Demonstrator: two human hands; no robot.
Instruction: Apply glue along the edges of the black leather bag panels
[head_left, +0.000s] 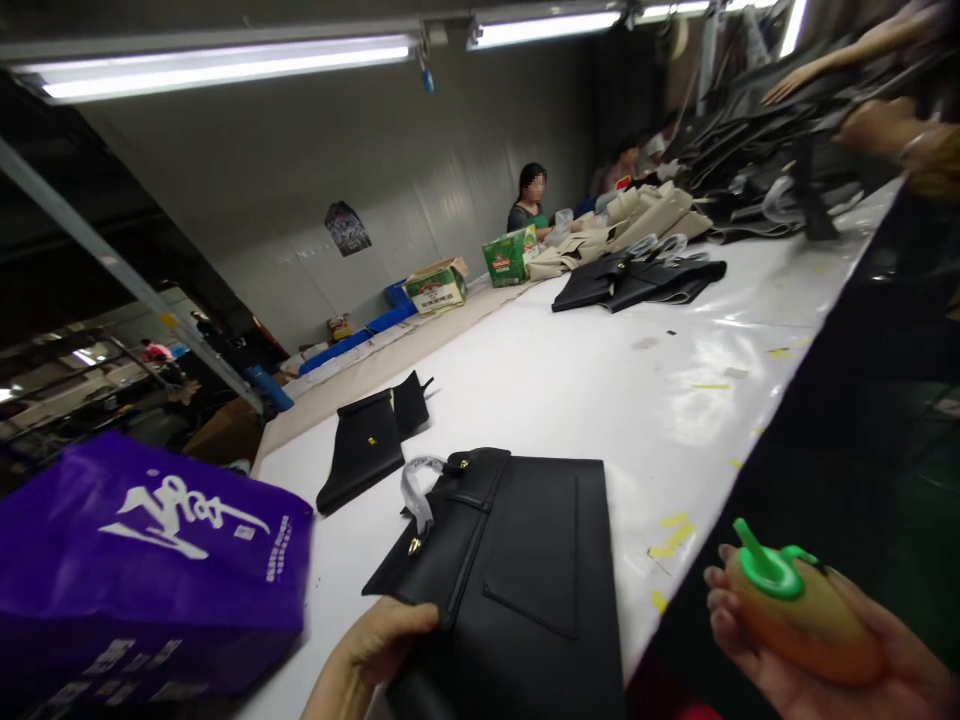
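Note:
My left hand (386, 640) grips the near left edge of a black leather bag piece (529, 570), thumb on top. The piece lies opened out on the white table (540, 390), with a flap, a stitched pocket outline and gold-coloured fittings. Clear plastic wraps its handle (418, 492). Off the table's right edge, my right hand (904, 655) holds an orange squeeze bottle (810, 625) with a green cap and spout, its fingers wrapped around it. Another black leather piece (367, 445) rests farther back on the left.
A purple bag (172, 560) stands at the left. Black bag pieces (637, 278) and beige pieces (637, 220) are piled at the back, by green boxes (510, 258). A co-worker's hands (877, 125) reach in at the far right; another person (531, 200) sits behind the table.

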